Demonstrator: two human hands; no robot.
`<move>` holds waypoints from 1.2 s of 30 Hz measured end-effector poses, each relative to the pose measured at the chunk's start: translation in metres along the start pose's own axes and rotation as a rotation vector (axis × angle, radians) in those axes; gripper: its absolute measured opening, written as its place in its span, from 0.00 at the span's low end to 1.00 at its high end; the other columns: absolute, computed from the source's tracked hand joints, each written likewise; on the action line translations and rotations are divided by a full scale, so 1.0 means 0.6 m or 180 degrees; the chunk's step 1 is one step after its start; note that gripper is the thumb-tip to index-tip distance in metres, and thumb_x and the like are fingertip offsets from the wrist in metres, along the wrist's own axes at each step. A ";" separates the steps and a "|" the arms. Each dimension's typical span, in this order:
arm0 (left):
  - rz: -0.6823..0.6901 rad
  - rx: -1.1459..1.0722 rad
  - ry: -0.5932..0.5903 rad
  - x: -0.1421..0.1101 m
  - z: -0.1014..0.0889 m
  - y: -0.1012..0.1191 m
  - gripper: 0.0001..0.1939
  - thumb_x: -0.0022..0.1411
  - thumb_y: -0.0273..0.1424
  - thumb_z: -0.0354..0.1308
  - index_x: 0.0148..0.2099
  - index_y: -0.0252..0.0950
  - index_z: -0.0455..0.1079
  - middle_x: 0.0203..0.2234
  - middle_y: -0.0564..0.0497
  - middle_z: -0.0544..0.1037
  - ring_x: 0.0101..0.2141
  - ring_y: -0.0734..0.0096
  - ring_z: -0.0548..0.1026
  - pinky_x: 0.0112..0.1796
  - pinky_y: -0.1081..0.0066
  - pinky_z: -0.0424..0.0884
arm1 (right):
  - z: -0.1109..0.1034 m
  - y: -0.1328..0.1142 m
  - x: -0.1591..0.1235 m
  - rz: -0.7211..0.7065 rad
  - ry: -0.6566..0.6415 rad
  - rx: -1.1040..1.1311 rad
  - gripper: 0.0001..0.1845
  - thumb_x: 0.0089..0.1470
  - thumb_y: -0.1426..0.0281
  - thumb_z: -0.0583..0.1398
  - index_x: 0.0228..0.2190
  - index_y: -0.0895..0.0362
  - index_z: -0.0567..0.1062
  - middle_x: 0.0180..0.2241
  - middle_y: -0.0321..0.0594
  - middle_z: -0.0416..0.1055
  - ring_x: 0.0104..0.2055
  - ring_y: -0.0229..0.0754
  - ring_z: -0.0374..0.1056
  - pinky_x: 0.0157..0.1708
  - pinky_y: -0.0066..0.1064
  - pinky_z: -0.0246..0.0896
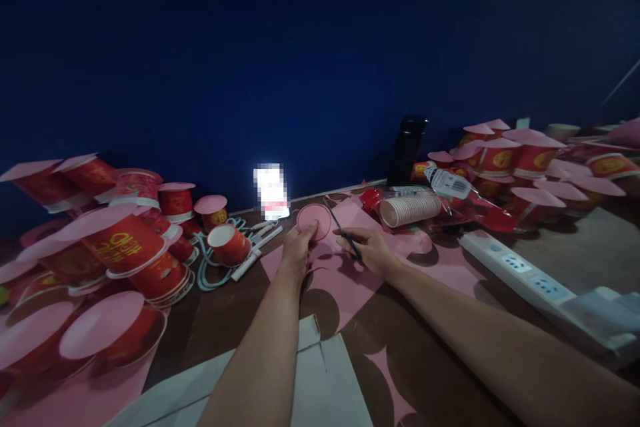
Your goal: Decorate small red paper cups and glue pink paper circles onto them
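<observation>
My left hand (297, 250) pinches a round pink paper disc (320, 215) with a darker line near its edge, thumb on its face. Just right of it, my right hand (370, 250) is closed on slim dark scissors (353, 245), partly hidden by the fingers; their tip points up beside the disc. A thin curl of pink paper hangs below the disc. Beneath both hands lies a pink paper sheet (360, 287) with rounded cutouts.
Red paper cups topped with pink discs are piled at left (135, 240) and right (537, 153). Around me are a lit phone (271, 190), a loose cup (227, 245) by a cable, a dark bottle (406, 150), stacked cups (410, 210), a power strip (520, 273) and white cardboard (330, 380).
</observation>
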State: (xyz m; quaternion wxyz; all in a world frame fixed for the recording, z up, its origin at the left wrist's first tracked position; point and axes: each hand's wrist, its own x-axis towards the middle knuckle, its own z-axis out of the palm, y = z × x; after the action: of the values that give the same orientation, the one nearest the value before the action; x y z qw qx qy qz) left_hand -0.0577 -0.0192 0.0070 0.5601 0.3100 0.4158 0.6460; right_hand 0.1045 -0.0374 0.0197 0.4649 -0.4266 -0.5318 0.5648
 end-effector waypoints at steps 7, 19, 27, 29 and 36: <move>-0.0018 0.0058 0.0133 0.008 -0.005 -0.005 0.26 0.36 0.43 0.72 0.35 0.32 0.71 0.22 0.54 0.73 0.19 0.78 0.66 0.24 0.74 0.61 | -0.001 0.007 0.002 -0.0029 -0.0091 0.0143 0.31 0.36 0.59 0.69 0.42 0.64 0.78 0.22 0.34 0.68 0.22 0.30 0.58 0.22 0.25 0.54; 0.0041 0.0081 0.0053 0.005 -0.002 -0.005 0.25 0.39 0.43 0.71 0.37 0.32 0.73 0.26 0.50 0.76 0.23 0.74 0.71 0.27 0.72 0.65 | -0.001 0.004 0.001 -0.0022 -0.0065 -0.0005 0.33 0.36 0.58 0.69 0.43 0.65 0.78 0.21 0.34 0.67 0.22 0.31 0.58 0.20 0.25 0.50; 0.0050 0.0115 0.0073 0.008 -0.005 -0.010 0.25 0.39 0.43 0.71 0.37 0.32 0.73 0.26 0.50 0.76 0.24 0.74 0.71 0.27 0.72 0.66 | -0.003 0.005 0.002 0.0058 -0.0042 0.0060 0.33 0.37 0.58 0.69 0.44 0.65 0.77 0.19 0.32 0.66 0.19 0.29 0.55 0.17 0.24 0.46; 0.0046 0.0096 0.0049 0.008 -0.005 -0.009 0.25 0.39 0.43 0.71 0.37 0.31 0.73 0.25 0.50 0.76 0.23 0.74 0.71 0.27 0.73 0.65 | -0.003 0.004 0.002 0.0037 -0.0034 0.0035 0.33 0.37 0.58 0.69 0.43 0.65 0.77 0.19 0.33 0.66 0.19 0.29 0.55 0.17 0.24 0.46; 0.0014 0.0030 0.0073 0.001 0.001 -0.002 0.24 0.39 0.40 0.71 0.37 0.31 0.73 0.24 0.52 0.75 0.22 0.76 0.70 0.25 0.73 0.64 | 0.000 0.004 0.003 0.0034 -0.0002 0.0138 0.31 0.36 0.58 0.69 0.41 0.65 0.78 0.20 0.33 0.66 0.19 0.29 0.56 0.16 0.23 0.45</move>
State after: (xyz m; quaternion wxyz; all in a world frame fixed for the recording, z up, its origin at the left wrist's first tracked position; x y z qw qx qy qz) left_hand -0.0571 -0.0184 0.0063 0.5524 0.3062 0.4245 0.6487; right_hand 0.1041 -0.0357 0.0174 0.4708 -0.4191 -0.5174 0.5788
